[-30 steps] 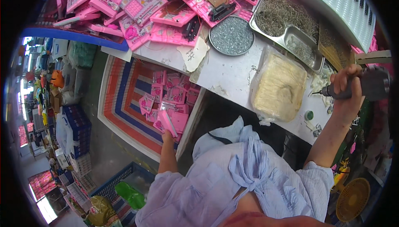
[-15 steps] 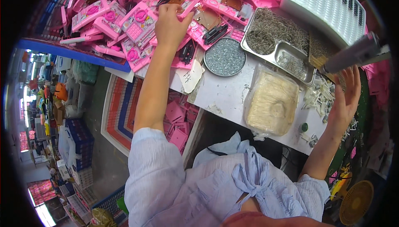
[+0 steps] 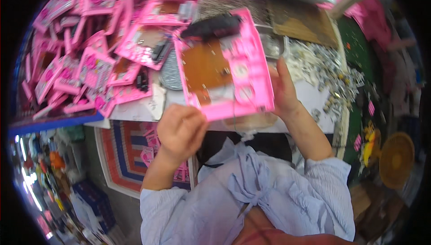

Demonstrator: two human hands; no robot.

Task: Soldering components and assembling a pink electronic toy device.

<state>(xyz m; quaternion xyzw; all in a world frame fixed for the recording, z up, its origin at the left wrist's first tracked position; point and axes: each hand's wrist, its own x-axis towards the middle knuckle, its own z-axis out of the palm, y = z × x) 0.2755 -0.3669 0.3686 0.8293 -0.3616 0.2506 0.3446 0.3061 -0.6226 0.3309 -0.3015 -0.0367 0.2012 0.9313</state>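
A pink plastic toy casing (image 3: 265, 81) is raised over the table with its inner side toward me. In it sit a brown circuit board (image 3: 206, 65), thin wires and a long black part (image 3: 211, 27) along the top, blurred by motion. At the casing's lower left corner, the curled fingers of my left hand (image 3: 182, 130) grip it. My right hand (image 3: 285, 92) holds the right edge, thumb pointing up, its other fingers hidden behind the casing. Partly covered behind it are a round dish of small screws (image 3: 170, 72) and a plastic-wrapped pale block (image 3: 256, 121).
Many more pink casings (image 3: 96, 61) are heaped at the left inside a blue edge (image 3: 58, 121). Small metal and white parts (image 3: 327, 72) lie scattered at the right by a brown board (image 3: 303, 22). A striped crate (image 3: 121, 155) stands below, left of my lap.
My left hand has brought a casing from the pile toward me, over the table's middle. My right hand has come in from the far right to its edge. The view has shifted.
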